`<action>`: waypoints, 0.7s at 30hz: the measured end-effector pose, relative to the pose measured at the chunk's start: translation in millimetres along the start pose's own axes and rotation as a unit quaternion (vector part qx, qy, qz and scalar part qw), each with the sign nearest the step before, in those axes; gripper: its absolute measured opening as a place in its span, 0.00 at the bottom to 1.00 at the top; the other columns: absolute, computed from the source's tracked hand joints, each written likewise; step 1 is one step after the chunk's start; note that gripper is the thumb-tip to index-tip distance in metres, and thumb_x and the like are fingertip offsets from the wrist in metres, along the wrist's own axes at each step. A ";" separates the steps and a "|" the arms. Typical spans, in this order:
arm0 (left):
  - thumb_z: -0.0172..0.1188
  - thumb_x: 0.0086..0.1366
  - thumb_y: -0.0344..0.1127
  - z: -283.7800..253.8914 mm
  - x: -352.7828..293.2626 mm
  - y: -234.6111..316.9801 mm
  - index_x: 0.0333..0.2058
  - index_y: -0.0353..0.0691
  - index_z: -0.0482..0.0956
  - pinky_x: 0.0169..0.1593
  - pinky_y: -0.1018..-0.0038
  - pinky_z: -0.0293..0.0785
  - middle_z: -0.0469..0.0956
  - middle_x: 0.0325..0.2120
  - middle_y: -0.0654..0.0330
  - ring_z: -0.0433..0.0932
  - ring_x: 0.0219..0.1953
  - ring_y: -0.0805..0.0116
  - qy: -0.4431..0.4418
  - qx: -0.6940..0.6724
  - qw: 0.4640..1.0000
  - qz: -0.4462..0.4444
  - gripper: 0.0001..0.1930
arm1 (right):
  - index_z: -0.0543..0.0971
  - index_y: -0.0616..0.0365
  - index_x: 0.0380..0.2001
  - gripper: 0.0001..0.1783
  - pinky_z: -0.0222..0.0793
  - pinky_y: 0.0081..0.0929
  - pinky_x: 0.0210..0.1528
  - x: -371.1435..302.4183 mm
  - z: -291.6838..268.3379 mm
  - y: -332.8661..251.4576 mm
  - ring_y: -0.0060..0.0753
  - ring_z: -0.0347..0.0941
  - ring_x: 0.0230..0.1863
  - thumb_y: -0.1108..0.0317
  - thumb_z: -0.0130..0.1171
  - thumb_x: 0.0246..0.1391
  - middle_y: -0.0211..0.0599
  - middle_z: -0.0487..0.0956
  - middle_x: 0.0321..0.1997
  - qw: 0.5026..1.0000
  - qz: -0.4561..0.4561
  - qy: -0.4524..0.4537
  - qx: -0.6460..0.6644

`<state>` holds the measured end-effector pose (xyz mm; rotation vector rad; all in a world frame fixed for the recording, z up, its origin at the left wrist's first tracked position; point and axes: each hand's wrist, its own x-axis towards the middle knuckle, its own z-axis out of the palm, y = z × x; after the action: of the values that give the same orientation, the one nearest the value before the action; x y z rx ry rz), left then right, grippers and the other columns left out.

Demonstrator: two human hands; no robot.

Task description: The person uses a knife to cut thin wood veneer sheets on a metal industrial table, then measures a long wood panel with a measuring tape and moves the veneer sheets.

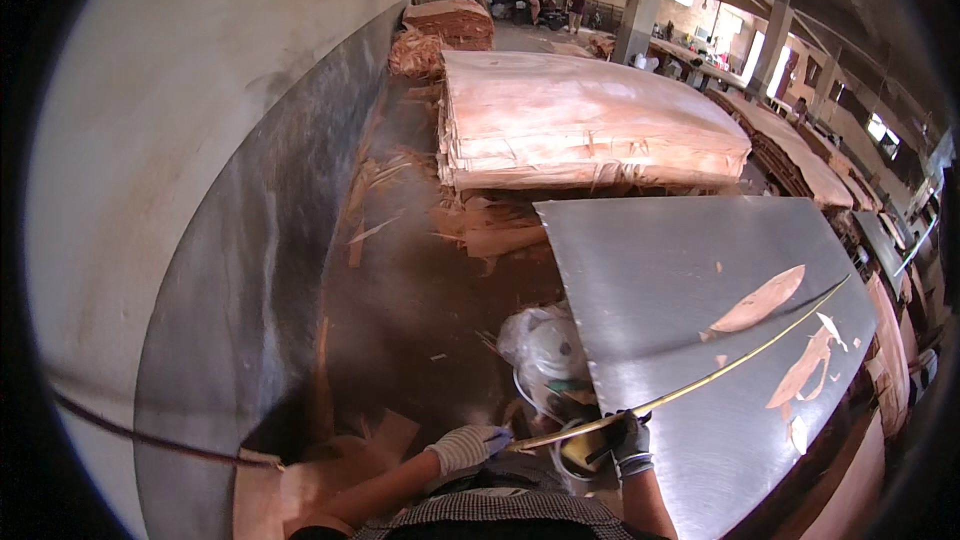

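A long, thin yellow strip [720, 372], too narrow to tell whether stick or tape, runs slantwise over a grey metal-topped table [690, 250] toward its far right corner. My right hand [628, 440], in a dark and grey glove, is closed around it at the table's near left edge. At its near end is my left hand [468, 448], in a striped pale glove with bluish fingertips, its fingers closed on the strip. Beside the strip lie a leaf-shaped scrap of wood veneer [762, 300] and a torn veneer scrap [802, 370].
A bucket wrapped in clear plastic [545, 345] stands left of the table. Beyond is a tall stack of veneer sheets [590, 120]; more stacks [785, 140] line the right. A wall [250, 210] rises at left. Veneer scraps [385, 175] litter the floor. A person [577, 12] stands far off.
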<state>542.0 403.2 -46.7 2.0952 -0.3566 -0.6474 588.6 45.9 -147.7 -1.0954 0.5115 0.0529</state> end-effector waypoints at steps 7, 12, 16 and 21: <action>0.48 0.63 0.45 -190.3 86.5 -90.4 0.46 0.36 0.73 0.42 0.71 0.71 0.78 0.34 0.50 0.77 0.33 0.59 0.028 -0.082 0.990 -0.109 0.20 | 0.72 0.53 0.27 0.11 0.71 0.31 0.24 126.5 212.6 14.8 0.34 0.71 0.22 0.57 0.53 0.55 0.34 0.73 0.21 0.997 0.034 -0.044 0.050; 0.48 0.62 0.42 -348.4 153.8 -174.2 0.45 0.38 0.74 0.43 0.66 0.71 0.77 0.37 0.48 0.77 0.37 0.54 0.201 0.115 0.972 0.026 0.18 | 0.73 0.53 0.26 0.09 0.64 0.23 0.19 257.1 400.2 3.4 0.23 0.64 0.17 0.62 0.54 0.56 0.28 0.70 0.21 0.989 -0.117 -0.089 0.004; 0.47 0.62 0.42 -475.1 179.7 -228.2 0.44 0.40 0.75 0.42 0.66 0.72 0.78 0.35 0.50 0.78 0.37 0.56 0.335 0.086 0.938 -0.030 0.17 | 0.74 0.57 0.30 0.07 0.66 0.23 0.22 326.9 567.3 -10.6 0.21 0.67 0.24 0.65 0.53 0.56 0.27 0.71 0.23 0.980 -0.041 -0.192 -0.005; 0.48 0.62 0.41 -614.8 213.0 -262.0 0.41 0.39 0.77 0.34 0.69 0.74 0.79 0.26 0.52 0.79 0.27 0.62 0.309 0.006 0.934 -0.181 0.15 | 0.73 0.61 0.35 0.11 0.71 0.23 0.27 406.9 734.1 -5.3 0.25 0.71 0.24 0.63 0.53 0.57 0.32 0.75 0.27 0.964 -0.058 -0.250 -0.073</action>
<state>1069.9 865.0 -41.0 2.2653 0.3883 -0.1572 1221.0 589.7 -54.6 -1.2020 -0.0112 0.2609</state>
